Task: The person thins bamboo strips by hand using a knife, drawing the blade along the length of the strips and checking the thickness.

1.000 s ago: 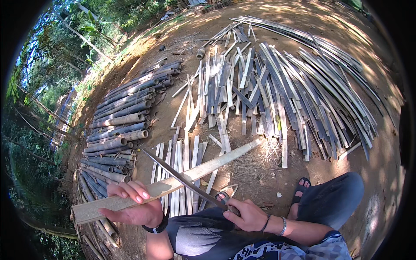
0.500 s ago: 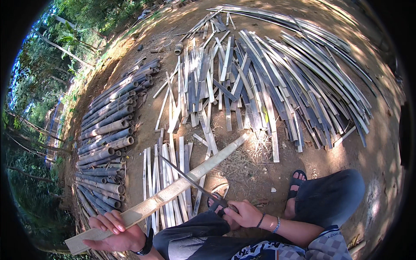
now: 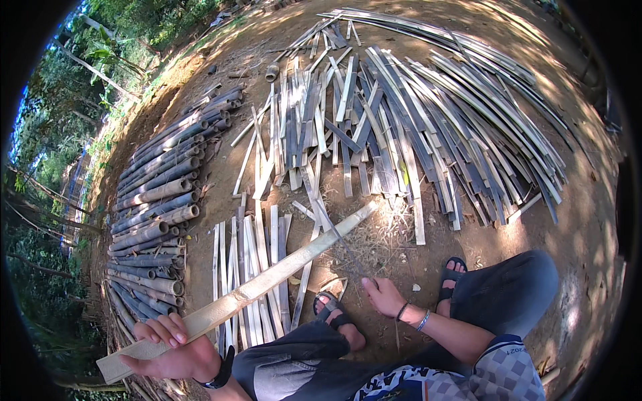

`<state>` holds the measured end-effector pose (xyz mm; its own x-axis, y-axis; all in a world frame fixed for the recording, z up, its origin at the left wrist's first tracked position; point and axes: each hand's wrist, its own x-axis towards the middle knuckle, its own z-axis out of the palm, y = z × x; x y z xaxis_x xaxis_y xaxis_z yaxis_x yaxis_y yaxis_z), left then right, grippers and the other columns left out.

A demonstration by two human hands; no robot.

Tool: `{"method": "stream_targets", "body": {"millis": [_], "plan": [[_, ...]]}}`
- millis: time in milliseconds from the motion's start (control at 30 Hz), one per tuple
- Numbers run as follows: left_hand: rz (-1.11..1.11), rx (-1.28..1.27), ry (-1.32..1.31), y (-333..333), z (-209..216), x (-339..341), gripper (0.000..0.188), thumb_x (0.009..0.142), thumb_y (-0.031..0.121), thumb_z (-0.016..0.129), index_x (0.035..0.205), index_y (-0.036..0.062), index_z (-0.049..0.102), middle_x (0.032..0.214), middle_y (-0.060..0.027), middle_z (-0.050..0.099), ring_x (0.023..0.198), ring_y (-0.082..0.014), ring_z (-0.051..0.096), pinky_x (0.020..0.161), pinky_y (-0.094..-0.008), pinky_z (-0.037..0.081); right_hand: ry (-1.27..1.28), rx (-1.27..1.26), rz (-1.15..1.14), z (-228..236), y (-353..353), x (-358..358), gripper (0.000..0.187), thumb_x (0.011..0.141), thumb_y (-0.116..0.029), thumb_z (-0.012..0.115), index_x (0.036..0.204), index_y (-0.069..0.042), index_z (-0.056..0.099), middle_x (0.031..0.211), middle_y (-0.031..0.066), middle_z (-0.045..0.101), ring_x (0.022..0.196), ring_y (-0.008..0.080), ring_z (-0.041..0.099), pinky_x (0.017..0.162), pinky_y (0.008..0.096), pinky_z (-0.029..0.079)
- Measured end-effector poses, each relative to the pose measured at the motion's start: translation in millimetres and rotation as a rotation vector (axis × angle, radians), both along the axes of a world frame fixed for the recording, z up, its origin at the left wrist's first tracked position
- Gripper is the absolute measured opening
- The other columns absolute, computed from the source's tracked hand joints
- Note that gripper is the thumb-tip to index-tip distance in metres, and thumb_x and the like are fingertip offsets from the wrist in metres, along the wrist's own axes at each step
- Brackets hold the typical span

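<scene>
My left hand (image 3: pixel 186 361) grips the near end of a long, pale bamboo slat (image 3: pixel 254 287). Its fingers curl over the upper edge and the thumb lies along the lower side. From there the slat slants up and away to the right, across my lap. Closed around the handle of a long-bladed knife (image 3: pixel 349 252), my right hand (image 3: pixel 386 298) is right of the slat, above the ground between my feet. The blade is thin and smeared by motion, pointing up and left toward the slat's far part; whether they touch I cannot tell.
Split bamboo slats (image 3: pixel 257 260) lie just beyond my left leg. A large spread of dark and pale strips (image 3: pixel 428 134) covers the ground ahead and right. Whole bamboo poles (image 3: pixel 154 194) are stacked at left. Shavings (image 3: pixel 381 234) litter the dirt near my sandalled feet.
My right hand has swung the knife right and turned its blade more upright; before, the blade crossed the slat's middle. My left hand keeps the slat in nearly the same place.
</scene>
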<state>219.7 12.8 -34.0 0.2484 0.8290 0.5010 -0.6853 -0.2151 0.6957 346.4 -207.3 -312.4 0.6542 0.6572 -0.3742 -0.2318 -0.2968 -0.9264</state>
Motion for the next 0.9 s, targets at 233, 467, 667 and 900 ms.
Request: {"method": "stream_targets", "body": {"millis": [233, 467, 667, 900], "plan": [[0.065, -0.040, 0.013, 6, 8, -22, 0.054, 0.091, 0.058, 0.040, 0.067, 0.0104, 0.041, 0.050, -0.0003, 0.033, 0.039, -0.0109, 0.034, 0.039, -0.0218, 0.029, -0.255, 0.147, 0.359, 67, -12, -11, 0.042, 0.095, -0.038, 0.046, 0.084, 0.000, 0.057, 0.066, 0.0223, 0.056, 0.064, 0.0399, 0.057, 0.059, 0.0434, 0.044], [0.037, 0.003, 0.045, 0, 1, -29, 0.051, 0.093, 0.053, 0.040, 0.068, 0.0086, 0.042, 0.051, -0.0012, 0.036, 0.043, -0.0109, 0.036, 0.044, -0.0221, 0.031, 0.293, -0.218, 0.099, 4, -22, 11, 0.048, 0.095, -0.040, 0.047, 0.077, 0.004, 0.055, 0.061, 0.0244, 0.052, 0.055, 0.0372, 0.054, 0.057, 0.0448, 0.042], [-0.040, 0.046, 0.050, 16, 1, -33, 0.051, 0.094, 0.052, 0.040, 0.071, 0.0068, 0.043, 0.053, -0.0029, 0.038, 0.047, -0.0125, 0.039, 0.046, -0.0236, 0.032, -0.313, 0.086, 0.362, 34, -7, 0, 0.045, 0.094, -0.038, 0.047, 0.079, 0.003, 0.057, 0.062, 0.0249, 0.053, 0.061, 0.0436, 0.054, 0.057, 0.0459, 0.042], [0.085, -0.063, 0.018, 31, -1, -19, 0.052, 0.094, 0.053, 0.039, 0.069, 0.0077, 0.042, 0.052, -0.0023, 0.036, 0.043, -0.0120, 0.038, 0.040, -0.0230, 0.032, -0.115, -0.010, 0.180, -27, 0, 10, 0.046, 0.094, -0.039, 0.048, 0.079, 0.003, 0.058, 0.065, 0.0257, 0.056, 0.065, 0.0439, 0.057, 0.058, 0.0459, 0.044]]}}
